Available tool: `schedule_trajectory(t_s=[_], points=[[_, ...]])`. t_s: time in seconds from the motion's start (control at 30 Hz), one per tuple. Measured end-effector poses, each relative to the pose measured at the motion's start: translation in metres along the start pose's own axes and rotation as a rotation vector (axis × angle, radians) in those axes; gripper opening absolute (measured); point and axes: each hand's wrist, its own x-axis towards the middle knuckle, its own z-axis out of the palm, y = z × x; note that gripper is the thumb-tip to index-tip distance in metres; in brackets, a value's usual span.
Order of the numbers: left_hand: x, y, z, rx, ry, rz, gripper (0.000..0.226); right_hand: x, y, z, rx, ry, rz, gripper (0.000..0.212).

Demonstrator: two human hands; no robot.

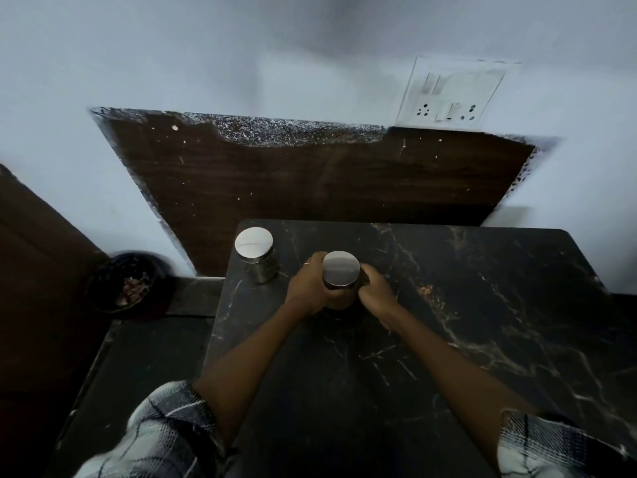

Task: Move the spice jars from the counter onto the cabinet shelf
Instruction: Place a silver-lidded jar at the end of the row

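Dim, cool, bluish overall. Soft grey shadow across the wall at upper centre. Bright glare on both metal jar lids. Motion smear along the wooden panel edges and socket plate. Wide-angle bending toward corners; plaid sleeves soft.

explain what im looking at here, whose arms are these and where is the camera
The camera sits on a person's head, looking forward and down, so the two arms reaching in from the bottom are that person's own; no machine is involved. Both hands, the left hand and the right hand, are closed around one jar with a shiny metal lid on a dark marbled counter. A second jar of the same kind stands free, left of it, near the counter's back corner. Behind is a pale wall with a dark wooden panel and a switch and socket plate. A dark bin stands lower left.
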Motion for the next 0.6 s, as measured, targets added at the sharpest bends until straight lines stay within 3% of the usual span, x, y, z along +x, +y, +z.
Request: schedule_trajectory(t_s=[0.37, 0.5, 0.6], points=[[0.001, 0.110, -0.079, -0.126, 0.177, 0.265, 0.066, -0.023, -0.077, -0.090, 0.382, 0.202, -0.287, 0.025], [-0.007, 0.172, -0.107, -0.241, 0.175, 0.371, 0.063, -0.047, -0.109, -0.130, 0.583, 0.161, -0.323, 0.024], [-0.014, 0.221, -0.126, -0.332, 0.153, 0.451, 0.059, -0.066, -0.122, -0.157, 0.816, 0.039, -0.329, 0.023]])
